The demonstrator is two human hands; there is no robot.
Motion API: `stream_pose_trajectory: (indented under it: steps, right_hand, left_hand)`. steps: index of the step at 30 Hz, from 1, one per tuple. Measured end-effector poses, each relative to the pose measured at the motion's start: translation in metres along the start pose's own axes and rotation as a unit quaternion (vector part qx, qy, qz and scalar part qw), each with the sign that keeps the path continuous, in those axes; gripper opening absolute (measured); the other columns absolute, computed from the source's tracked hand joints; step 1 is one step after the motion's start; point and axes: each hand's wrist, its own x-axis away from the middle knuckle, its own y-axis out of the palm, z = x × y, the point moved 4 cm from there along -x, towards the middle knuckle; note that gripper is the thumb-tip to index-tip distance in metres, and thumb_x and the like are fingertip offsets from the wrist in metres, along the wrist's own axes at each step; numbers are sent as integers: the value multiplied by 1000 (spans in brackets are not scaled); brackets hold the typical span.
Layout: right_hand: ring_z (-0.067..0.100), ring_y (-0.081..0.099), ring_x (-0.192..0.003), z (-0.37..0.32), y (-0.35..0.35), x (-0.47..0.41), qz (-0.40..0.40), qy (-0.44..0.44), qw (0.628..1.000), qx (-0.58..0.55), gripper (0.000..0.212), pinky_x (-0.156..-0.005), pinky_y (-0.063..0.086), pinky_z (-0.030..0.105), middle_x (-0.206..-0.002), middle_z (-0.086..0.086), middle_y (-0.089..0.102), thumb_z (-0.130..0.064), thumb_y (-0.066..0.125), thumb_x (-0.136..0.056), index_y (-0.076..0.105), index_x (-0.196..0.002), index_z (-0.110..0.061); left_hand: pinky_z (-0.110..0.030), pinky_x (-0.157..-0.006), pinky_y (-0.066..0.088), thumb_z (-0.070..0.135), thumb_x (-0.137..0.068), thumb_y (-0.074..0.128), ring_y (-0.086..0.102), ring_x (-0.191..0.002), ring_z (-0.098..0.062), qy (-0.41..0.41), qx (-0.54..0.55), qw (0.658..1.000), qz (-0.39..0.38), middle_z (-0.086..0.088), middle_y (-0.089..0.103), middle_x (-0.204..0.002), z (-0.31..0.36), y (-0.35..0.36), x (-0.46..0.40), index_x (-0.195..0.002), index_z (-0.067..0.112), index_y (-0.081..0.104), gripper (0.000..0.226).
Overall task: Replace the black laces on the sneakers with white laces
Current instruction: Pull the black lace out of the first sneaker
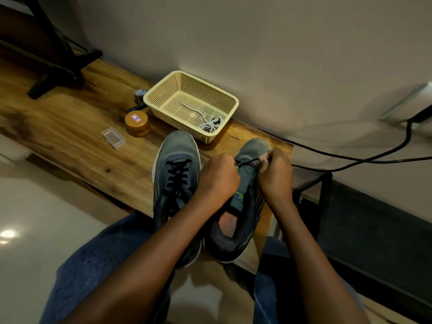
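Two grey sneakers stand side by side on the wooden table point(70, 127), toes pointing away from me. The left sneaker point(175, 155) is laced up with a black lace point(176, 176). Over the right sneaker point(247, 195), its tongue bare, both my hands work near the toe. My left hand point(218, 177) and my right hand point(274, 174) each pinch the same short stretch of black lace point(247, 162) that runs taut between them. White laces point(209, 123) lie coiled in the beige basket point(149, 97) behind the shoes.
An orange-lidded jar point(137, 123) and a small clear plastic box point(113, 137) sit left of the basket. A roll of tape point(140, 93) lies behind them. Black cables point(350, 157) run along the wall at right. A black stand point(58, 66) occupies the far left.
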Motion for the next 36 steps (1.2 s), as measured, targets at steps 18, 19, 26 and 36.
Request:
stream_pose_trajectory:
  steps: [18,19,26,36]
  right_hand:
    - [29,56,-90,-4,9,4,-61,-44,994,85,14,-66,37,32,-100,14,58,-21,59,-93,56,-88,-8]
    - [30,56,-90,-3,9,4,-63,-52,991,107,16,-65,38,32,-99,13,58,-22,62,-91,57,-88,-7]
    - [31,55,-85,3,13,8,-10,-7,999,40,7,-63,33,32,-92,14,55,-8,53,-94,53,-88,-3]
    - [31,62,-90,29,1,-2,29,202,959,-196,24,-78,55,50,-91,13,56,-3,47,-86,39,-77,-24]
  left_hand:
    - [-32,-68,40,22,-95,53,60,-96,-35,-4,10,1000,2,-18,65,-101,0,1,2,-99,6,65,21]
    - [-32,-67,40,22,-95,52,60,-95,-35,-4,10,1000,4,-18,65,-101,0,2,2,-99,6,65,21]
    - [-35,-70,43,22,-95,53,60,-98,-36,-13,3,1000,12,-18,64,-102,4,1,3,-101,7,66,21]
    - [-34,-69,40,22,-96,51,60,-98,-36,-31,-13,999,11,-16,64,-103,-3,1,1,-101,5,65,22]
